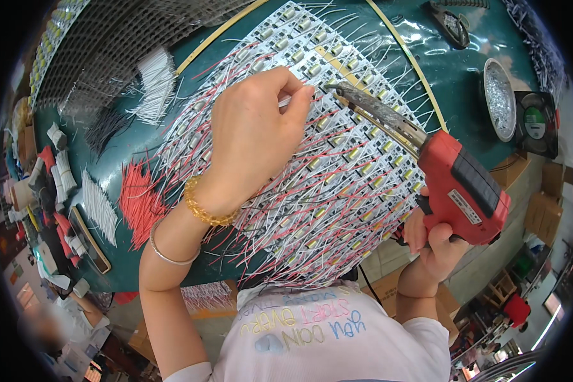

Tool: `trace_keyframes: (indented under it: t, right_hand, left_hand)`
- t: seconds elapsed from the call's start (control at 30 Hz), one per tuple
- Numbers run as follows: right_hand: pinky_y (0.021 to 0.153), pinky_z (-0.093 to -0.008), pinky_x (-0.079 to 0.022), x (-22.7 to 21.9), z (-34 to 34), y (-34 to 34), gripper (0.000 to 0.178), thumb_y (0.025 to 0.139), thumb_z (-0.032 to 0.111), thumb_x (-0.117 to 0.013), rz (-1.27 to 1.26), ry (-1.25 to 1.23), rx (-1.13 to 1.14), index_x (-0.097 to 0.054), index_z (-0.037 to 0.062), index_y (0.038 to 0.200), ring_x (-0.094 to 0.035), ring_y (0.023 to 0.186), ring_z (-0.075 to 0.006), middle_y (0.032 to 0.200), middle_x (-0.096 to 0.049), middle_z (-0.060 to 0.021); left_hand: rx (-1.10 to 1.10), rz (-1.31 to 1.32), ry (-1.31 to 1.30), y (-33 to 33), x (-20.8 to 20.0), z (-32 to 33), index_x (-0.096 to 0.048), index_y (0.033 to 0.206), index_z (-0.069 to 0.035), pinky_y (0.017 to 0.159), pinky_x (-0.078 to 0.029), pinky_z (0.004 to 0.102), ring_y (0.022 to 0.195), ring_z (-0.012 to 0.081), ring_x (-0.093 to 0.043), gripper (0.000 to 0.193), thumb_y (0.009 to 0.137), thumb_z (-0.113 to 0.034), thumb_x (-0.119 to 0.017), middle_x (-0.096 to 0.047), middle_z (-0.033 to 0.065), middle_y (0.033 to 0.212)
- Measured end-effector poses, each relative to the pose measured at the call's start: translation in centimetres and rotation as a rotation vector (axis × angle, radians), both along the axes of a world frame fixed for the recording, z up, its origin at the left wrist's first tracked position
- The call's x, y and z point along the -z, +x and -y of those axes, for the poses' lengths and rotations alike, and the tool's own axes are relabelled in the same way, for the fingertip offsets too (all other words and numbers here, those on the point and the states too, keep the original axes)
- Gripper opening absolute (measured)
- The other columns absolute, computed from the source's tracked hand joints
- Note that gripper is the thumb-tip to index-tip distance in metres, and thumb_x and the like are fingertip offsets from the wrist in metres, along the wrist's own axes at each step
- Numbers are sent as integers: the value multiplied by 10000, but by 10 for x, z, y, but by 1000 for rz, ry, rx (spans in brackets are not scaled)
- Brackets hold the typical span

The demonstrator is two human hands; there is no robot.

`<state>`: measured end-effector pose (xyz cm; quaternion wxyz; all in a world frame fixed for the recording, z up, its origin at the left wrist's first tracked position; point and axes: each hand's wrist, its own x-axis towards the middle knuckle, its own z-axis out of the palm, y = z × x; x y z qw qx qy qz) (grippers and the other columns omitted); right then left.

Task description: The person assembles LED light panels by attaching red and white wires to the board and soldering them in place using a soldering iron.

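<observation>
Closed in a pinch, my left hand [258, 124] is over the upper part of a large panel of small white circuit boards [299, 39]. What its fingertips hold is too small to make out. My right hand [440, 249] grips the handle of a red and black soldering gun [459, 184] at the panel's right side. The gun's long metal nose points left, its tip close to my left fingertips and just above the boards. Many thin red, white and black wires [325, 210] spread across the lower boards, hiding much of them.
On the green table, left of the panel, lie bundles of red wires [140, 200], white wires [156, 86] and black wires [107, 129]. A metal bowl [498, 100] and a black spool [536, 123] stand at the right. Yellow strips [417, 67] flank the panel. Another person [76, 321] sits far left.
</observation>
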<state>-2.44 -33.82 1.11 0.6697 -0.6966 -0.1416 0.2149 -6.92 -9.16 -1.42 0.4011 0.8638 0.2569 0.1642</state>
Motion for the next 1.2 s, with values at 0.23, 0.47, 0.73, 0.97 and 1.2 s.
trace_keyframes:
  t: [0.23,0.47,0.73,0.97,1.2]
  right_hand:
    - [401,-231,-348,3,-2,0,642,849,439,-622,-41,-20,19,-452,-122,1112,-413,383,-94,511,-453,-18]
    - [390,-221,-347,4,6,0,724,699,330,-803,-200,-4,43,-451,-32,1218,-471,448,-99,602,-513,-29]
    - [401,-226,-349,5,0,1,591,846,424,-632,-13,-35,-46,-455,-93,1072,-411,381,-88,512,-453,-13]
    - [390,-210,-338,2,1,-2,698,835,449,-632,-14,-30,41,-418,-126,1168,-402,372,-78,498,-443,4]
    - [393,-214,-339,1,-3,-1,714,837,443,-633,-30,-22,32,-414,-143,1182,-403,375,-77,497,-443,3]
  left_hand:
    - [26,-63,-62,-1,-3,-8,-658,752,-25,560,-471,341,586,275,-631,171,784,-193,-659,-644,141,653]
    - [35,-71,-31,0,-3,-9,-657,744,-17,569,-473,351,590,277,-633,177,780,-190,-661,-644,145,651]
    - [30,-86,-39,0,-5,-9,-656,739,-17,569,-469,357,592,280,-629,184,773,-197,-662,-645,145,655]
    - [29,-96,-43,1,-5,-9,-663,737,-22,563,-468,352,592,277,-628,193,768,-212,-661,-642,138,647]
    - [30,-77,-29,2,-4,-8,-660,738,-14,555,-465,340,572,258,-623,192,764,-204,-669,-638,130,632]
